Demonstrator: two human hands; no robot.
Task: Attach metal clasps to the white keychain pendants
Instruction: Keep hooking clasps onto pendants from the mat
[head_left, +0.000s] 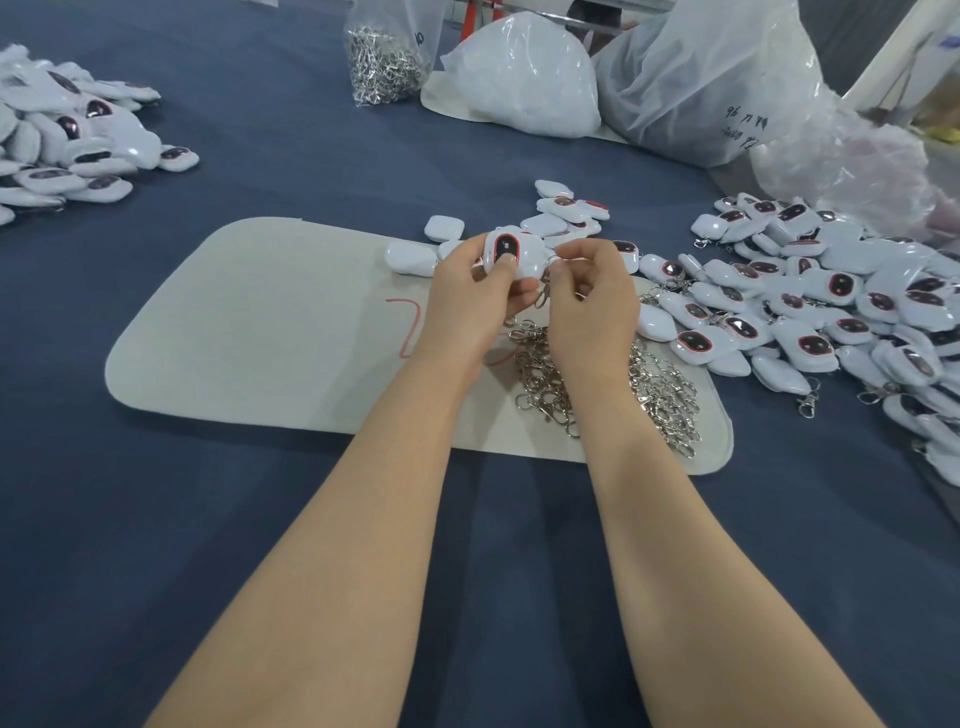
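Note:
My left hand (470, 296) grips a white keychain pendant (511, 252) with a dark red-rimmed window, held above the beige mat (249, 332). My right hand (589, 299) pinches a metal clasp (544, 291) at the pendant's right edge; the clasp hangs between the two hands. A loose heap of metal clasps (613, 384) lies on the mat under my right wrist. A small group of pendants (566, 213) sits just beyond my hands.
A large spread of pendants (831, 312), some with clasps, covers the right side. Another pendant pile (67, 140) lies at the far left. A clear bag of clasps (384, 57) and white plastic bags (675, 78) stand at the back on the blue cloth.

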